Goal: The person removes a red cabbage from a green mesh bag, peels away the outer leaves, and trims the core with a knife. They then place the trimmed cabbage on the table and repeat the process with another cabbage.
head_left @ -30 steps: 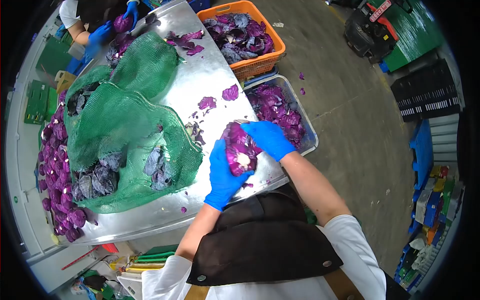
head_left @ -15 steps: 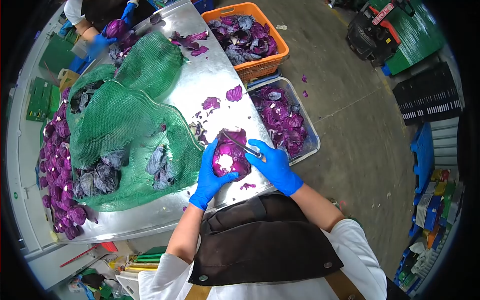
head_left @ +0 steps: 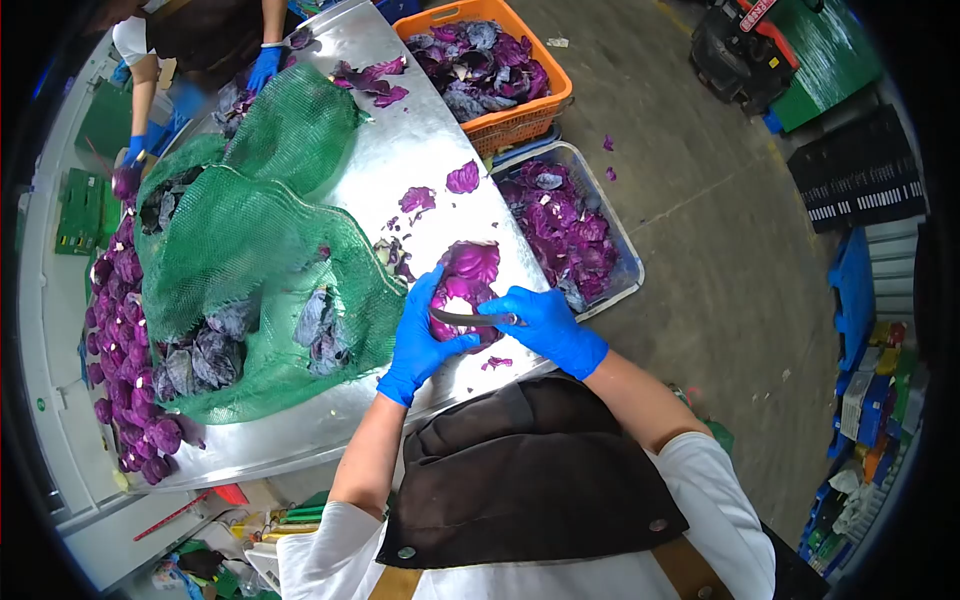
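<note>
worktop (head_left: 420, 140) was bare steel | net sack (head_left: 240, 250) lay on it | red cabbage (head_left: 468, 275) sat at near edge, likely dense, firm, waxy-slick; cup the sides | left hand (head_left: 420, 335) fingers wrapped its side | right hand (head_left: 550, 325) fingers closed on knife (head_left: 465, 318), blade across cabbage

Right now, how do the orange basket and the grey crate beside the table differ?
The orange basket is bright with latticed walls; the grey crate is pale. The orange basket stands by the table's far end, the grey crate nearer the camera. Both hold purple cabbage leaves.
</note>
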{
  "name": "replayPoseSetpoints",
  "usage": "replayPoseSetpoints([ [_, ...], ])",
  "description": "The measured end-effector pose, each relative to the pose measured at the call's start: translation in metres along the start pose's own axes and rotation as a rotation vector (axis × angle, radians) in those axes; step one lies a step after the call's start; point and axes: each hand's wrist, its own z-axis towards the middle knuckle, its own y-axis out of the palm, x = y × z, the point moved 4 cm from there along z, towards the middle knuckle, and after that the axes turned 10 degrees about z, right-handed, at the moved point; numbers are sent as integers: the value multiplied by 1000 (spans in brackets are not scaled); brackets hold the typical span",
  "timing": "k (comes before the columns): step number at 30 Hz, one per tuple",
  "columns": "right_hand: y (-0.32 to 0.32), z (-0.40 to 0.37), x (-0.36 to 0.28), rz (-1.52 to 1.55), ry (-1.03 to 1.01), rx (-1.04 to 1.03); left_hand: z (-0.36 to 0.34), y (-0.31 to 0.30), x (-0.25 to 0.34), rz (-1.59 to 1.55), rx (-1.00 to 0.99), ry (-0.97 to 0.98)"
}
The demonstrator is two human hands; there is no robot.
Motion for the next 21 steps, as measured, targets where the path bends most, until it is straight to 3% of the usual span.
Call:
replayPoseSetpoints([
  [2,-2,-6,-1,58,21,28,1,1,10,145,-17,20],
  [7,1,-1,2,329,146,111,4,4,2,32,-18,-4],
  [15,-13,35,19,376,144,-183,12,3,-1,-123,-65,-88],
  [16,-9,36,23,217,35,-186,15,2,-2,-149,-67,-112],
  [19,6,33,13,-335,-7,-217,19,2,-5,-201,-55,-158],
  [21,5,23,5,-201,-94,-70,19,1,-8,-193,-27,-159],
])
